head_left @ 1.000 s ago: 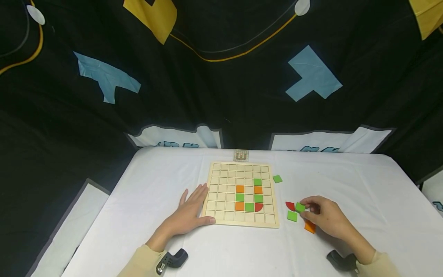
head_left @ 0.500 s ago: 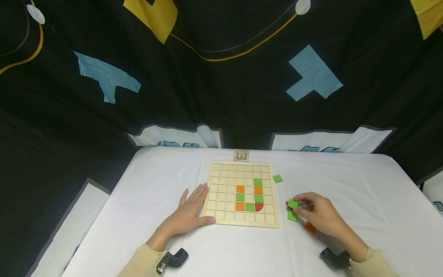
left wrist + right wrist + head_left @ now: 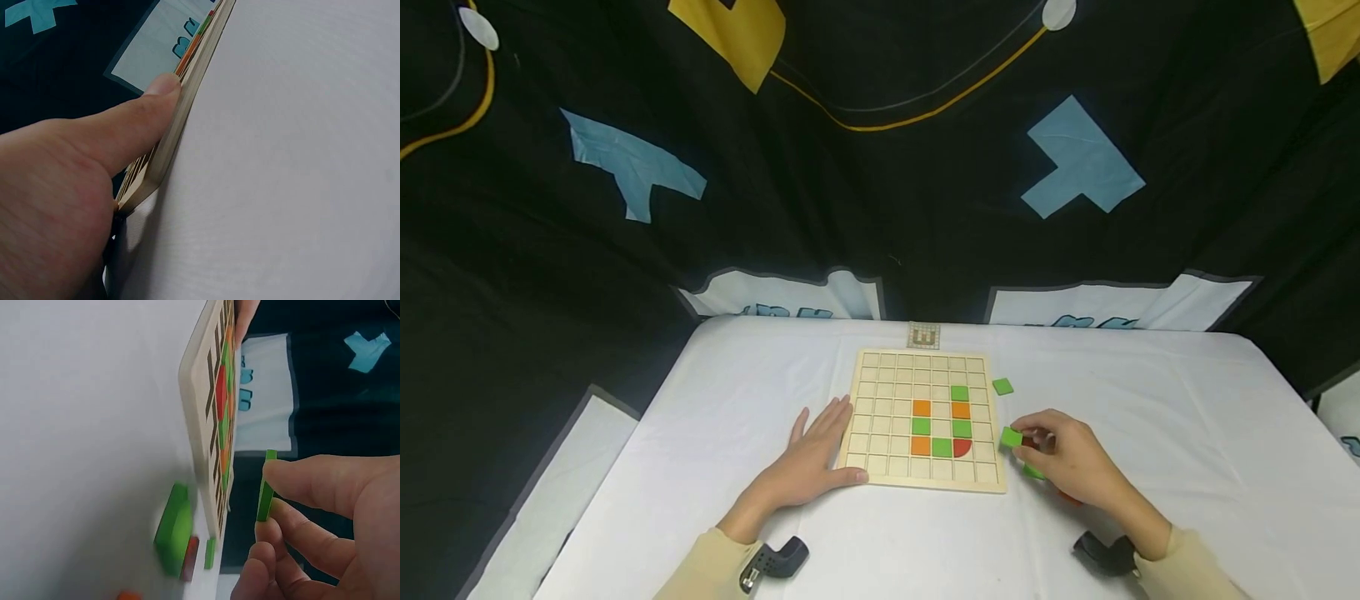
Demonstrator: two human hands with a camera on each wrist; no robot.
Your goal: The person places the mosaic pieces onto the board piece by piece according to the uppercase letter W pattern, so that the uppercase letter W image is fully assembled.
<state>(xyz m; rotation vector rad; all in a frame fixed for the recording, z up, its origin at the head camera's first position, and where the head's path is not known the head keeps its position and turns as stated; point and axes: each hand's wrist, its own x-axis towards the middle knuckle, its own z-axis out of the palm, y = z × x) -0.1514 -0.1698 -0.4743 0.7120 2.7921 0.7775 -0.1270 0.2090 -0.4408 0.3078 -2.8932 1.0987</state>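
Note:
In the head view a wooden grid board lies on the white table. Green and orange square tiles and a red quarter-round piece sit in its cells, roughly in a U. My left hand rests at the board's left side, fingers straight along the edge and thumb on the front corner. Beside the right edge, my right hand pinches a green square tile between thumb and fingertips. The right wrist view has this tile edge-on, held above the tabletop. Loose pieces beneath that hand are partly hidden.
Another green tile lies off the board's upper right edge. Under the right hand are a green tile and an orange one. A small patterned card lies behind the board. A black curtain hangs beyond the table.
My right hand has lifted the green tile from among the loose pieces and carried it left to the board's right edge. The left hand has stayed in place.

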